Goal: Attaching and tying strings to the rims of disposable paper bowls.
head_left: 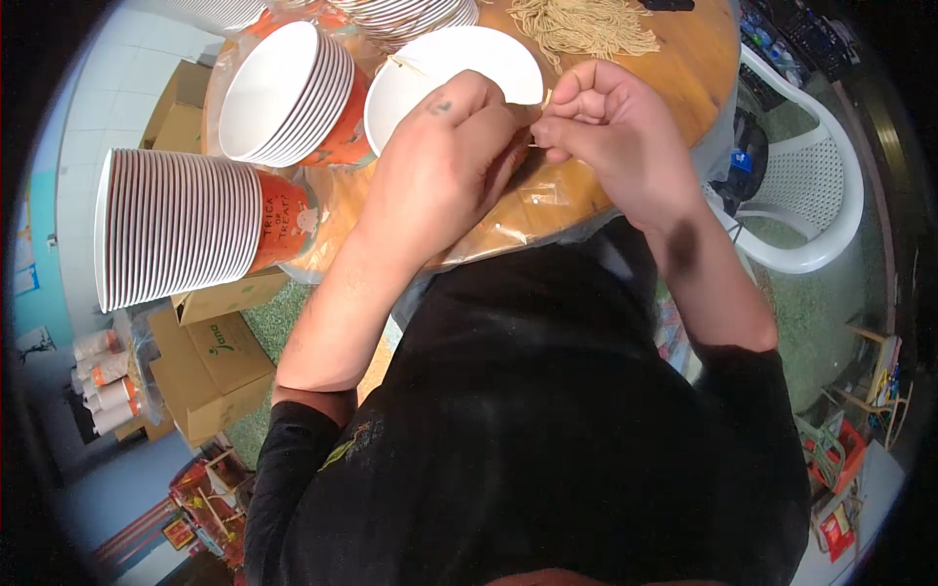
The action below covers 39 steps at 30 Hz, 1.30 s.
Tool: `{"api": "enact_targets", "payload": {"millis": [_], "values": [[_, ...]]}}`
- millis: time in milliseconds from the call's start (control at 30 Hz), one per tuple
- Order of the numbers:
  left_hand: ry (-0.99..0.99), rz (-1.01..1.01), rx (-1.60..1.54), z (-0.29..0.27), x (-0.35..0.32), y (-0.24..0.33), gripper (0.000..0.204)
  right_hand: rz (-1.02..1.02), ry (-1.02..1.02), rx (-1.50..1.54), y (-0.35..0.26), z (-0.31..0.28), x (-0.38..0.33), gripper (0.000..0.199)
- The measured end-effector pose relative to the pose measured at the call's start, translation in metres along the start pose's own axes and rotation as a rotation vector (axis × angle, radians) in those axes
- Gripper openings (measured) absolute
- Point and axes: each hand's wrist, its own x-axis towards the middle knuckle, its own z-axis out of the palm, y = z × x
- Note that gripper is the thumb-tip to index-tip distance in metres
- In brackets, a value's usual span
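The round wooden worktop (684,68) fills the top of my view, its near edge covered by a clear plastic sheet (528,210) that crinkles toward my body. On my left, a long stack of orange-and-white paper bowls (176,227) lies on its side at the worktop's edge, rims facing left. Just above it a second, shorter stack of the same bowls (288,93) leans tilted, its white inside turned up toward me. Beside that stack stands a single white bowl (459,63), open side up, partly hidden behind my hands. Beyond the worktop on my right is a white plastic chair (811,186), and on the floor to my left are brown cardboard boxes (210,366). At the far edge of the worktop lies a loose pile of pale thin sticks (586,27).

My left hand (440,176) reaches in over the plastic sheet, knuckles up, fingers curled inward and pressed toward my right hand. My right hand (611,137) meets it just in front of the white bowl, fingers bunched together, pinching a thin pale stick (540,123) between thumb and fingertips. The stick sits right where both hands touch, over the worktop's near edge; I cannot tell whether my left fingers also grip it.
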Motion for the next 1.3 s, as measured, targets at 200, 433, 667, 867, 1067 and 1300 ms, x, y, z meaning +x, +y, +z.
{"api": "enact_targets", "payload": {"millis": [200,433,667,867,1067,1300], "values": [[-0.005,0.040,0.076,-0.001,0.002,-0.001,0.012,-0.023,0.009,-0.087,-0.005,0.004,-0.009,0.020],[-0.189,-0.384,-0.487,0.001,0.000,-0.008,0.008,-0.639,0.133,-0.771,0.003,0.006,-0.013,0.018],[-0.204,-0.597,-0.702,-0.001,0.005,-0.013,0.012,-0.821,0.302,-0.742,0.018,0.016,-0.023,0.025],[-0.332,-0.705,-0.620,-0.008,0.008,-0.012,0.013,-0.704,0.295,-0.741,0.030,0.014,-0.017,0.018],[-0.048,-0.576,-0.750,0.004,0.007,-0.015,0.027,-0.427,0.231,-0.550,0.038,0.016,-0.015,0.012],[0.133,-0.488,-0.336,0.005,0.009,-0.024,0.030,-0.152,0.202,-0.317,0.050,0.013,-0.019,0.014]]}}
